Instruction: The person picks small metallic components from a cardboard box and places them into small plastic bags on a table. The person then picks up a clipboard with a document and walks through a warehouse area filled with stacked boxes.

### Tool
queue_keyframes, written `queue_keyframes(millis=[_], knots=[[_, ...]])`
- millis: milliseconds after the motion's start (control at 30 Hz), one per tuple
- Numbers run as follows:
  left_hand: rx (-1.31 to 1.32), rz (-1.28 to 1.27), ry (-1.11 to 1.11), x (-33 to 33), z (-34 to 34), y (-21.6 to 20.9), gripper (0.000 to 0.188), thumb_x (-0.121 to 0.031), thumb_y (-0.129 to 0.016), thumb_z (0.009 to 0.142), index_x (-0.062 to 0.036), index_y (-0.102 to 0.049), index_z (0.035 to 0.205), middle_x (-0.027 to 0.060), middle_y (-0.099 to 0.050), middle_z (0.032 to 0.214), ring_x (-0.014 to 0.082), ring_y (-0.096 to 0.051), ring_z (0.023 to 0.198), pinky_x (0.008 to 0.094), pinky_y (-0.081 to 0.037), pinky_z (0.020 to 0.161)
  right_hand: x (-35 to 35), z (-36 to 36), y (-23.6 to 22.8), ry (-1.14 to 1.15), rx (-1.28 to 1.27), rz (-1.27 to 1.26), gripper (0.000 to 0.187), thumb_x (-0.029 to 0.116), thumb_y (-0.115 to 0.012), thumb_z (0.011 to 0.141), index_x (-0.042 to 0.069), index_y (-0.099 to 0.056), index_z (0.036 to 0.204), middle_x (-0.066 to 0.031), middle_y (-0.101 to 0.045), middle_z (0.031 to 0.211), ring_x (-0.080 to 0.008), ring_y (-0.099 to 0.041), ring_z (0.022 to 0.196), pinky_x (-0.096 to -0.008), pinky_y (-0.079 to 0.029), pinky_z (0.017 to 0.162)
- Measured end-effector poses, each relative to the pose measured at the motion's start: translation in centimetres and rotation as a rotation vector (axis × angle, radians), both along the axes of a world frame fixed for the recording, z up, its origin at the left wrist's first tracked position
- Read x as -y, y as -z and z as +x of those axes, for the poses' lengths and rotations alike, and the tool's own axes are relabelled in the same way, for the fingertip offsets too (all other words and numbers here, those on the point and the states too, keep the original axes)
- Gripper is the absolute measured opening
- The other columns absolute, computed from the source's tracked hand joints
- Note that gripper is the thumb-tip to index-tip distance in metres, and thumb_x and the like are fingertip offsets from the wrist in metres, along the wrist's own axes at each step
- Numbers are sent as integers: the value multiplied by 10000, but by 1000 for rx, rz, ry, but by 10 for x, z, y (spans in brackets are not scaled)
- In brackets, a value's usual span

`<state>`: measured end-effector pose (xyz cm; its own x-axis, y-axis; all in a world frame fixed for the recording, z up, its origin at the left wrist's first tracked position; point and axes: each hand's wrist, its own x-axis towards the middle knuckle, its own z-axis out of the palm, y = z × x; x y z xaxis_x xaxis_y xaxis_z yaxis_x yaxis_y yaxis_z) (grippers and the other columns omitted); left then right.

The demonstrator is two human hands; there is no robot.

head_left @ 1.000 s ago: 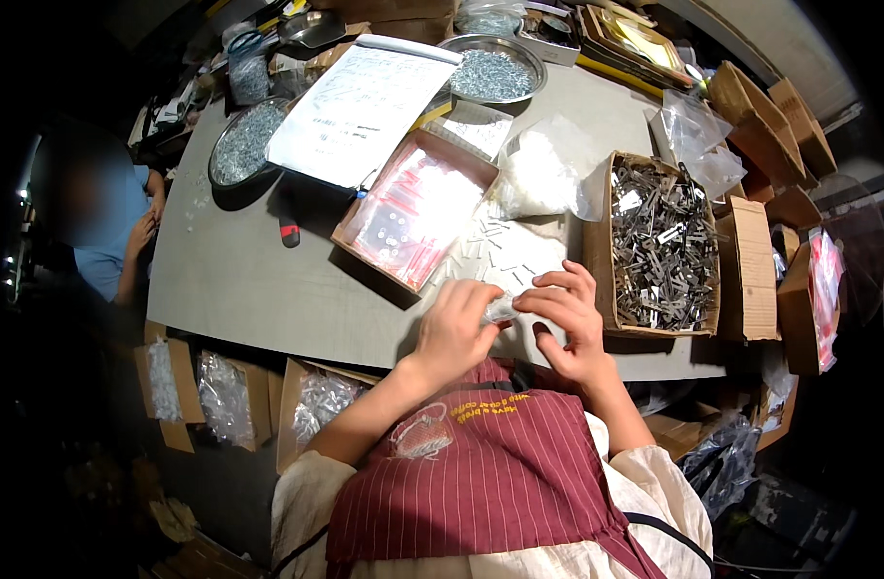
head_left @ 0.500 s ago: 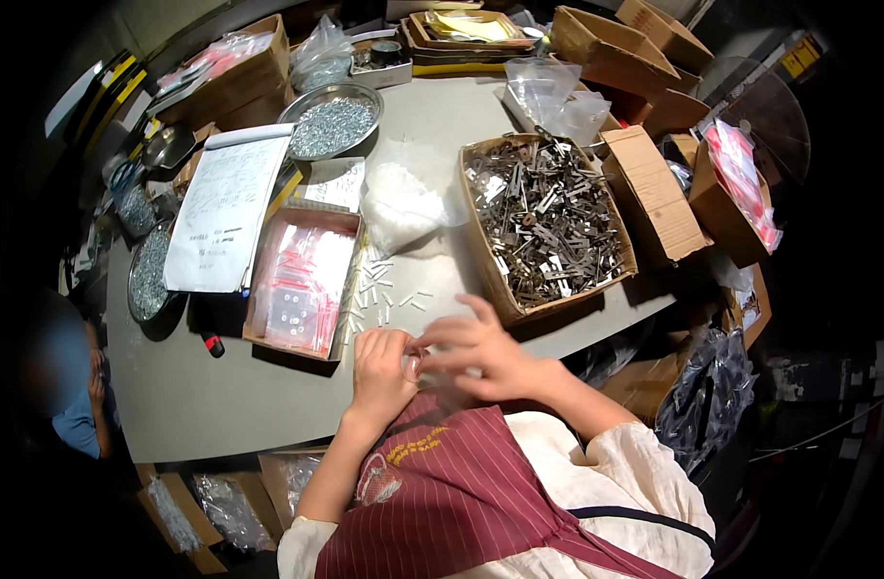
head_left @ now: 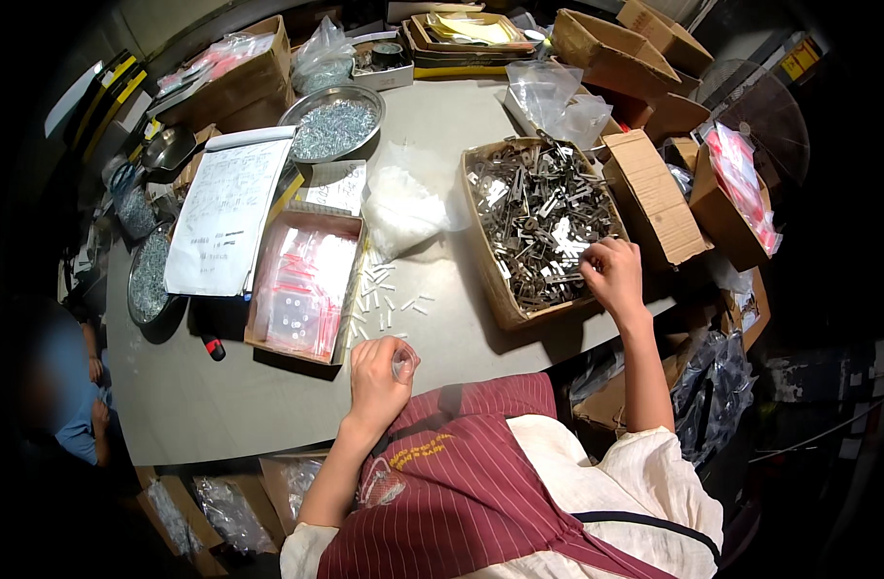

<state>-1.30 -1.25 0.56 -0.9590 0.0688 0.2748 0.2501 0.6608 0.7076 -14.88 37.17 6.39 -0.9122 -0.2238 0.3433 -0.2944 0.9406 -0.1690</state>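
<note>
Your left hand (head_left: 376, 380) curls around a small clear bag (head_left: 404, 363) near the table's (head_left: 239, 415) front edge. Your right hand (head_left: 612, 274) reaches forward, fingers bent, over metal parts (head_left: 538, 207); whether it pinches any, I cannot tell.

Left hand (head_left: 377, 384) curled round a clear plastic item (head_left: 402, 365), concealing most of it; full shape undetermined. Right hand (head_left: 613, 275) was over the metal pieces (head_left: 543, 217); fingertips partly hidden, so whether they pinched one could not be told. Writing on the paper pad (head_left: 220, 212) was too small to resolve. Co-worker (head_left: 78, 429): face blurred. Apron (head_left: 451, 511) was cut off by the lower edge.
</note>
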Motion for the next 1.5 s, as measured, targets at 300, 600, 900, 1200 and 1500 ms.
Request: queue_keyframes(millis=[300,600,900,1200,1500], knots=[[31,4,-49,2,3,7,195,-88,-759,814,-54,-619,946,98,-660,875,334,-613,892,438,-429,889,11,0,-32,23,-327,-354,95,88,-753,826,79,-734,919,-50,-672,866,-245,-628,837,-366,-438,864],[-8,28,-89,-2,4,10,168,-97,-752,837,-50,-606,905,112,-653,846,343,-616,850,429,-452,818,-13,-19,0,-12,-254,-82,240,104,-742,776,92,-734,1015,-66,-659,992,-273,-606,989,-407,-424,932],[51,8,-24,-2,9,7,165,-115,-750,842,-55,-614,914,116,-657,857,349,-616,864,437,-445,857,19,-3,-8,-236,112,-35,144,191,-768,797,67,-694,795,-56,-616,794,-245,-599,890,-399,-410,937],[22,21,-38,-3,8,8,153,-127,-743,843,-58,-617,899,105,-647,837,341,-613,847,431,-443,861,32,-17,-32,-96,-128,-284,124,152,-761,801,57,-699,752,-62,-626,724,-255,-592,730,-382,-433,717],[22,13,-40,-2,10,8,144,-136,-731,844,-62,-618,894,101,-644,831,334,-618,850,429,-434,866,28,-18,3,-140,67,88,151,186,-697,775,35,-688,772,-112,-621,787,-306,-598,862,-429,-428,813]])
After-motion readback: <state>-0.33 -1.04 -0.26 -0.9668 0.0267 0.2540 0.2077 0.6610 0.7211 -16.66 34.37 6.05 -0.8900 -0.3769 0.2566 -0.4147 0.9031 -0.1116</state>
